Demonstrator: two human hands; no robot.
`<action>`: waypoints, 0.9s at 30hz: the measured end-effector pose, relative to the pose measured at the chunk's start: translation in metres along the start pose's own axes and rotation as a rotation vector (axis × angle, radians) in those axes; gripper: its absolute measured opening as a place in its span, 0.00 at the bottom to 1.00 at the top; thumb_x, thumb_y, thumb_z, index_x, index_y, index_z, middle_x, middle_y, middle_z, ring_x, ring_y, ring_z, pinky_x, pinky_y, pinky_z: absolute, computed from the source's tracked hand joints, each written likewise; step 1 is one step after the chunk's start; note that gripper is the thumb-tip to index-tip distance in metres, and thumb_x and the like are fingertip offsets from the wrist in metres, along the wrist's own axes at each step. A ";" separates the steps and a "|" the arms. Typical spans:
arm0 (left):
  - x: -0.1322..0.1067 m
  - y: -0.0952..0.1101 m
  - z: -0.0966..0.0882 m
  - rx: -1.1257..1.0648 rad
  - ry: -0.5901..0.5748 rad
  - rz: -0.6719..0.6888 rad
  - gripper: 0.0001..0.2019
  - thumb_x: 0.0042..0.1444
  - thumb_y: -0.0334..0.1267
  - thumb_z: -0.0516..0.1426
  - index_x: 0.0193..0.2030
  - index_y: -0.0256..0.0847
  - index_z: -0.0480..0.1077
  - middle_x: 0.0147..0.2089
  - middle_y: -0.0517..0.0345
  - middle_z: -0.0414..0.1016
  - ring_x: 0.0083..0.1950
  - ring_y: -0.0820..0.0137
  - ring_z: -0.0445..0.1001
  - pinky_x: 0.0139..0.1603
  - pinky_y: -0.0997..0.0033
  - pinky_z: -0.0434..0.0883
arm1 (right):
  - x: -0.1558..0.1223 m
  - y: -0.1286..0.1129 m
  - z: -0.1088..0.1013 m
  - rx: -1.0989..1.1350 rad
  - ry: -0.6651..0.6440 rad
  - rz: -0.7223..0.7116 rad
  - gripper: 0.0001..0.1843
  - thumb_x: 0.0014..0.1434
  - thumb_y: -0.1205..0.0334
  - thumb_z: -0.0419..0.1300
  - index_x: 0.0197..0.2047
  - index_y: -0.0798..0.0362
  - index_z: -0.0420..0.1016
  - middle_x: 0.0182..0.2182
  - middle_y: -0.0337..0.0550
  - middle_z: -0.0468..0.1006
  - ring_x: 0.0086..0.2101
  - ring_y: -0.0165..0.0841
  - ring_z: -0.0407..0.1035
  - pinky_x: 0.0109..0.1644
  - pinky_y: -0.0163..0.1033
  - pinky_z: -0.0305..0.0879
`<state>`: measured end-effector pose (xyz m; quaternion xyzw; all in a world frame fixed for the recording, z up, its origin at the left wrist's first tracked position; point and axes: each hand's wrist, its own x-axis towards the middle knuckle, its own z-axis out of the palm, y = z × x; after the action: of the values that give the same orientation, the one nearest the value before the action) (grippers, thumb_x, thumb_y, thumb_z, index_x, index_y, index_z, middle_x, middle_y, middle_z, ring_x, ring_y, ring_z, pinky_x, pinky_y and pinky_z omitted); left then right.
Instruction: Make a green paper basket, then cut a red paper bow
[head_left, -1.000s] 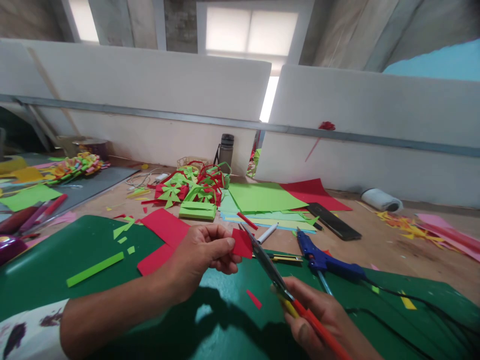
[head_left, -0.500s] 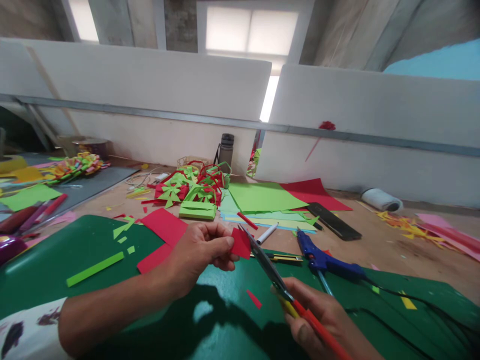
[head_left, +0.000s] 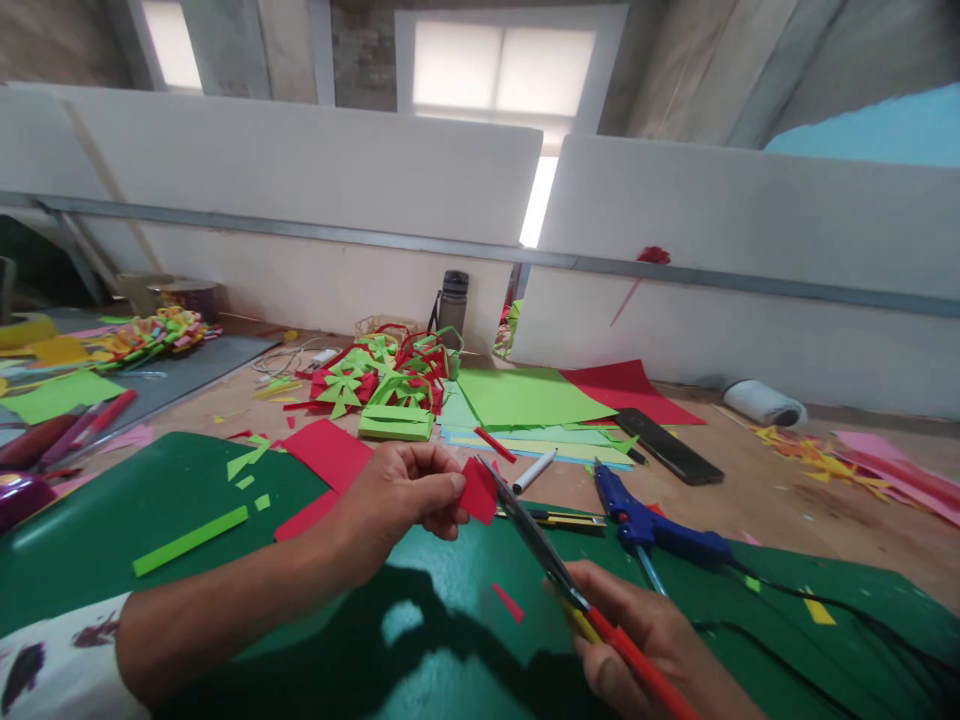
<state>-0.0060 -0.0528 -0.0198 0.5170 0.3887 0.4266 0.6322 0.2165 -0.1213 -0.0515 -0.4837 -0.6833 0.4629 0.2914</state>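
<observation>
Between the thumb and fingers of my left hand [head_left: 416,495] is a small piece of red paper [head_left: 478,491]. My right hand [head_left: 637,630] grips scissors [head_left: 551,565] with red and yellow handles. Their blades point up and left, with the tips at the right edge of the red piece; they look nearly closed. Larger red paper sheets [head_left: 330,455] lie behind my left wrist. A thin red scrap [head_left: 509,603] rests on the green mat [head_left: 300,620] below the blades. Just beyond the scissors lie a utility knife [head_left: 566,520] and a white marker [head_left: 535,470].
A blue glue gun [head_left: 652,525] with its cord sits right of the scissors, near a black phone [head_left: 669,445]. Red and green paper crafts [head_left: 390,375] are heaped ahead, before a dark bottle [head_left: 452,300]. Green paper sheets [head_left: 532,395] lie beside them. A green strip [head_left: 191,540] is at left.
The small red piece has tilted slightly in my left fingers, and the scissor blades now sit along its right edge, a little more closed. Both hands have hardly moved.
</observation>
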 end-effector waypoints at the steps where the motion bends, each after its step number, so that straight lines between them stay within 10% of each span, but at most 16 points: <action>1: 0.000 0.000 0.000 0.004 0.001 -0.001 0.08 0.45 0.36 0.61 0.25 0.36 0.67 0.20 0.60 0.72 0.20 0.77 0.69 0.24 0.78 0.67 | 0.000 0.001 -0.001 -0.002 -0.012 -0.006 0.32 0.50 0.30 0.49 0.39 0.52 0.71 0.22 0.33 0.56 0.21 0.25 0.45 0.22 0.31 0.47; 27: 0.001 0.001 -0.004 0.064 -0.024 0.019 0.07 0.46 0.37 0.60 0.25 0.36 0.67 0.20 0.61 0.72 0.21 0.76 0.69 0.25 0.76 0.67 | 0.002 0.002 -0.007 -0.026 -0.141 -0.085 0.24 0.56 0.38 0.50 0.42 0.50 0.68 0.25 0.34 0.59 0.23 0.26 0.49 0.24 0.28 0.52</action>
<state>-0.0092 -0.0510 -0.0193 0.5459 0.3895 0.4136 0.6158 0.2228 -0.1162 -0.0507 -0.4242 -0.7280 0.4741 0.2553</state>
